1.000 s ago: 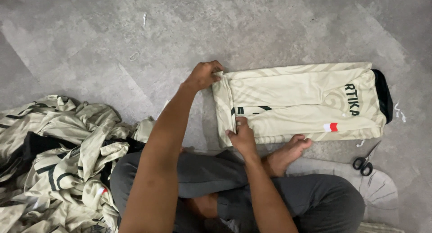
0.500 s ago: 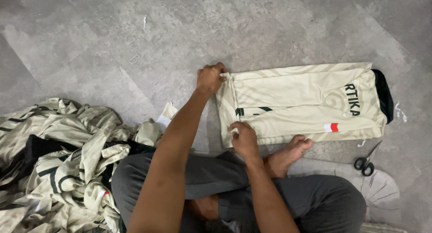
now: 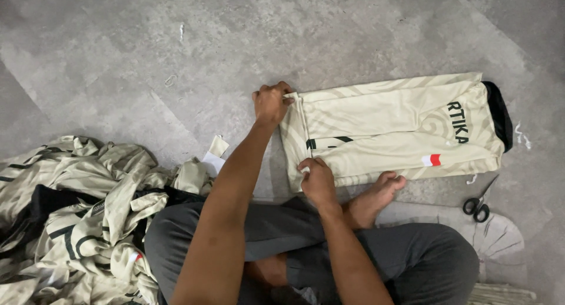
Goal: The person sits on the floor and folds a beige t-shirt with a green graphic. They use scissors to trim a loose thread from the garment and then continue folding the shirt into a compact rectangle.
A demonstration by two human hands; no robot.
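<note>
Setting: a person sits cross-legged on a grey floor [image 3: 147,52], seen from the head camera.
Garment: a cream jersey [image 3: 394,125] with black trim lies flat on the floor, directly ahead of the knees and slightly to the right.
Left hand: the left hand [image 3: 271,103] is closed in a pinch on the far corner of the jersey's left end.
Right hand: the right hand [image 3: 316,178] is closed on the near corner of the same end, fingers curled over the edge.
Progress, done: the jersey is already narrowed into a long flat band; its sides appear turned in and the surface is smooth.
Progress, left: judging by the full-length band, the crosswise fold is not yet made; both hands grip the end from which it would start.
Long axis: runs left to right across the view, roughly parallel to the person's lap.
Heading: the black collar end [image 3: 500,113] points right; the gripped end points left.
Pile: a heap of crumpled jerseys [image 3: 76,205] of the same kind lies at the left knee.
Scissors: black scissors [image 3: 478,205] lie on the floor right of the bare foot [image 3: 376,196], apart from the jersey.
</note>
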